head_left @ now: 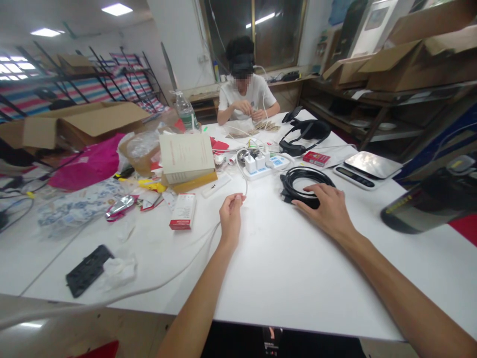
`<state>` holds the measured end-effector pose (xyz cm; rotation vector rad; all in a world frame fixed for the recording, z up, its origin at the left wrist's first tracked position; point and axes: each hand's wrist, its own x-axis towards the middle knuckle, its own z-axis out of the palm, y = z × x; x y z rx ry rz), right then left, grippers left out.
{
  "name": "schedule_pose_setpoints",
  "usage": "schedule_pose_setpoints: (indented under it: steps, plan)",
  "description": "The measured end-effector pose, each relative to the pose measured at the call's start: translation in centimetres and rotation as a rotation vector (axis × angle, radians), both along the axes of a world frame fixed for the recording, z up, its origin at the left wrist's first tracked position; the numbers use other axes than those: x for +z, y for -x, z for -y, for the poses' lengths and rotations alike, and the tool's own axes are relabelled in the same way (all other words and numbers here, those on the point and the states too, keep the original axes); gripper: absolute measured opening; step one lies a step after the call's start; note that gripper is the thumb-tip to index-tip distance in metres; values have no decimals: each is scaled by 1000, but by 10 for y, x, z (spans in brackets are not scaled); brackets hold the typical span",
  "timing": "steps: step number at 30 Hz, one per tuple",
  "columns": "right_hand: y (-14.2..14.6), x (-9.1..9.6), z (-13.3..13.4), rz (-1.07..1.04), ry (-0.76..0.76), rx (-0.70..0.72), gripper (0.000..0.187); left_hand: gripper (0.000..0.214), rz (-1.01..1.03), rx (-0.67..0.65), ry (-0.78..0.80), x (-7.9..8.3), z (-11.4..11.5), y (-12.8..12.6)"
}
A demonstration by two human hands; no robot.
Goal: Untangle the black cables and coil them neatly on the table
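Observation:
My left hand point(231, 219) is closed in a pinch on a thin white cable point(164, 284). This cable runs from the power strip side, through my fingers, and off toward the lower left. A coiled black cable point(294, 181) lies flat on the white table point(276, 278). Thumb and curled fingers of my right hand point(330, 206) straddle the near side of that coil and grip it; the hand hides part of the ring. Just beyond my hands sits a white power strip point(257, 172) with white chargers plugged in.
A red-and-white box point(183, 211), a book-like cream box point(187, 154) and a black tray-like piece point(89, 270) lie to the left. At right are a scale point(367, 166) and a dark bottle point(421, 204). A black headset point(305, 134) lies farther back. Another person point(246, 94) sits opposite, handling small pieces.

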<state>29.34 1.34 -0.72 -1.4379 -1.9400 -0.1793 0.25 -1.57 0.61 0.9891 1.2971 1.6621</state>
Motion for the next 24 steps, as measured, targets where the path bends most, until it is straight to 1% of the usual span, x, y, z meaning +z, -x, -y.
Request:
schedule_pose_setpoints:
  steps: [3,6,9,12,14,17,21,24]
  plan:
    - [1,4,1,-84,-34,-20,44,28,13,7,-1,2,2,0]
    - [1,6,2,-107,-51,-16,44,29,40,19,1,2,1,2]
    - [0,4,1,-82,-32,32,46,31,53,15,3,1,-1,3]
    - [-1,1,0,0,27,69,42,31,50,-11,4,0,-1,3]
    - [-1,0,-1,59,58,60,39,33,41,-37,-2,-1,-1,3]
    - [-2,1,-2,102,60,39,40,34,34,-74,-11,0,-1,4]
    - [-2,2,-1,99,61,27,43,34,52,-107,-14,2,-2,5]
    - [-2,6,0,60,83,-19,50,33,58,-127,-11,2,-2,5]
